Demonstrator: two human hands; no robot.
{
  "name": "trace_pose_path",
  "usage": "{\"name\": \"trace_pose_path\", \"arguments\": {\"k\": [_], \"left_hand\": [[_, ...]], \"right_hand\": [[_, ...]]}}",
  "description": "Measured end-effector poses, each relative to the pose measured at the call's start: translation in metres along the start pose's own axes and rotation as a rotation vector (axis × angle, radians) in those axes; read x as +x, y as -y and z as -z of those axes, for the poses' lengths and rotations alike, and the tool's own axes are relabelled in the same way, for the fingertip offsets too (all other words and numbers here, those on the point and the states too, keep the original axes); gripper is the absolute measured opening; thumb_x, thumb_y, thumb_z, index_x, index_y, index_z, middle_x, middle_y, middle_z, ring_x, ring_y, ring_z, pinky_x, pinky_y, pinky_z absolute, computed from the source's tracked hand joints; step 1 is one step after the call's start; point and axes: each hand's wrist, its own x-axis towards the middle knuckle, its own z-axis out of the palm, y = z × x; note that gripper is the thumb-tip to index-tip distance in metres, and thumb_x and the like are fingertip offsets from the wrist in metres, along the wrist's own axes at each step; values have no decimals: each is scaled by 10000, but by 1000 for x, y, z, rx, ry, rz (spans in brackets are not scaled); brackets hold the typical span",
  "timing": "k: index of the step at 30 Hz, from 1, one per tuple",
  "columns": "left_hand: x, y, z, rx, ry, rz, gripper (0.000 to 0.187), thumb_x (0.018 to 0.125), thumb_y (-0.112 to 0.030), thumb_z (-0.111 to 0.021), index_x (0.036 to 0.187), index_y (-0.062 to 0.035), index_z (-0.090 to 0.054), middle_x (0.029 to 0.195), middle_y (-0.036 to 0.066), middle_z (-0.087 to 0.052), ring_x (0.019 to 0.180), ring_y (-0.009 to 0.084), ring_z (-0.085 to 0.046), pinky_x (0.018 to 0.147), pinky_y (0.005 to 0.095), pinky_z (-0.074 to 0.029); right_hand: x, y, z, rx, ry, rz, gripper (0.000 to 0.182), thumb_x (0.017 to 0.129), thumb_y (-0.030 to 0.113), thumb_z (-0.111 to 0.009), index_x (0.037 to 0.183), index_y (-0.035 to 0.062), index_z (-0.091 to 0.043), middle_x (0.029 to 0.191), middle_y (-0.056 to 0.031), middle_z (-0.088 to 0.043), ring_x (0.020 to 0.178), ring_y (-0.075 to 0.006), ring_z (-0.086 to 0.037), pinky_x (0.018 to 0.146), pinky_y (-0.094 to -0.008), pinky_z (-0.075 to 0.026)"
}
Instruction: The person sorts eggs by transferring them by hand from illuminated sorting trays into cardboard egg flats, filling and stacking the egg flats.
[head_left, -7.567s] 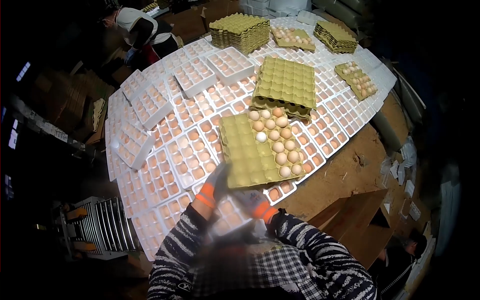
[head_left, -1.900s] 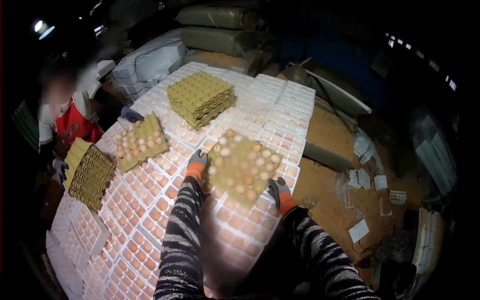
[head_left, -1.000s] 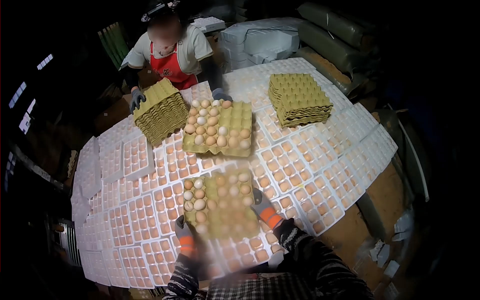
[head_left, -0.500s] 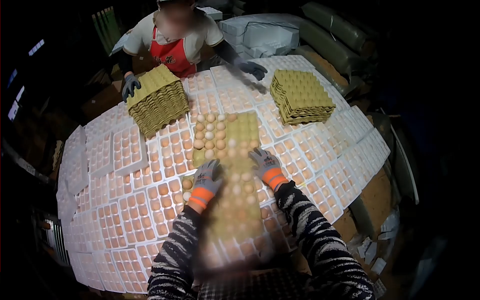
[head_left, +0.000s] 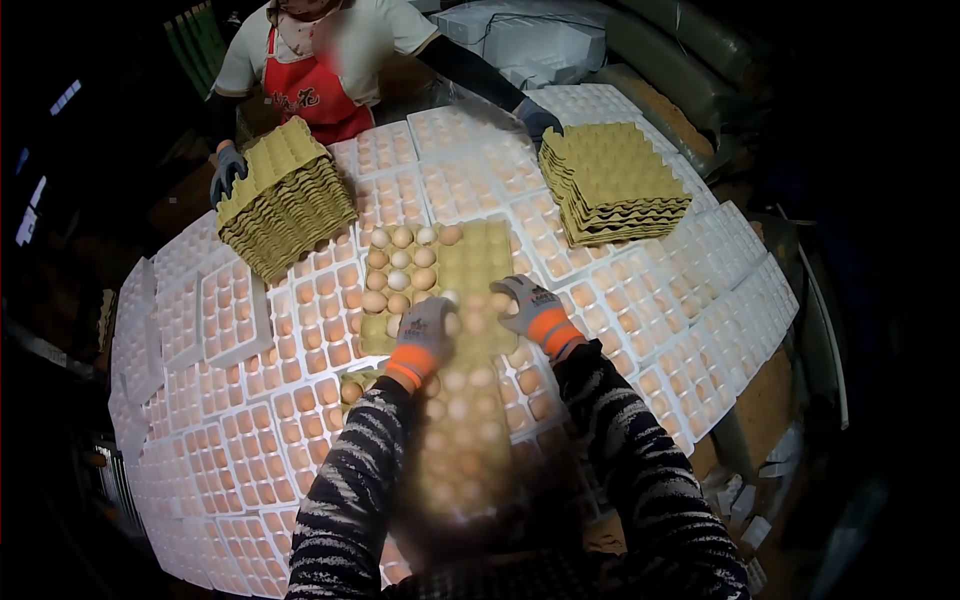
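A yellow-green pulp egg tray [head_left: 475,250] lies before me, its left columns filled with eggs [head_left: 398,258]. My left hand [head_left: 428,325], in a grey glove with an orange cuff, curls over its near half, with eggs at the fingertips. Across from it, my right hand [head_left: 530,303], gloved alike, is bent round an egg [head_left: 503,302] at the tray's right edge. How many eggs each hand holds is hidden. Closer to my body, a second pulp tray of eggs [head_left: 465,440] looks blurred.
White foam trays of eggs [head_left: 320,310] cover the table. Stacks of pulp trays stand at the back left [head_left: 290,200] and back right [head_left: 615,185]. A co-worker in a red apron [head_left: 315,95] stands opposite, one gloved hand [head_left: 228,172] on the left stack, the other [head_left: 540,120] at the right.
My left hand has moved right and inward over the tray, its fingers closing on eggs. My right hand has curled round an egg. The co-worker's outstretched hand has reached the right stack.
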Motion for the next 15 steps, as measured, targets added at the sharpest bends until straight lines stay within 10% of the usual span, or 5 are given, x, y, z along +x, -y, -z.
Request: {"name": "trace_pose_path", "arguments": {"k": [3, 4, 9, 13, 15], "left_hand": [[13, 54, -29, -408, -461, -44, 555, 676, -30, -704, 1210, -68, -556, 1054, 98, -571, 1022, 273, -581, 941, 402, -473], [20, 70, -32, -654, -340, 80, 539, 679, 5, -662, 1208, -53, -573, 1042, 86, -551, 990, 243, -576, 963, 365, -460], [47, 26, 3, 5, -37, 10, 352, 797, -107, -647, 1148, -110, -671, 1157, 159, -638, 1086, 348, -606, 926, 413, -495], [66, 5, -1, 455, 255, 110, 207, 828, -180, -673, 1033, -156, -668, 1048, 94, -707, 1036, 337, -662, 832, 444, -528], [70, 5, 0, 473, 287, 137, 258, 812, -190, -694, 1067, -155, -664, 1023, 94, -722, 1029, 332, -669, 822, 433, -532]], "right_hand": [[14, 7, -11, -507, 181, 2, 457, 773, 304, -720, 1203, 171, -637, 1170, -57, -667, 1060, -282, -656, 902, -404, -523], [18, 20, -3, -533, 263, -67, 424, 802, 306, -698, 1201, 174, -652, 1191, -58, -664, 1095, -266, -650, 911, -394, -521], [20, 10, 6, -487, 286, -107, 453, 794, 303, -737, 1225, 182, -667, 1198, -64, -678, 1085, -255, -668, 909, -373, -533], [5, -21, 6, 816, 59, -288, 532, 843, 287, -793, 1299, 65, -635, 1178, -70, -691, 970, -208, -681, 836, -330, -562], [-5, -1, 23, 802, 104, -306, 484, 955, 275, -660, 1355, 14, -578, 1185, -74, -676, 1001, -190, -647, 834, -323, -548]]}}
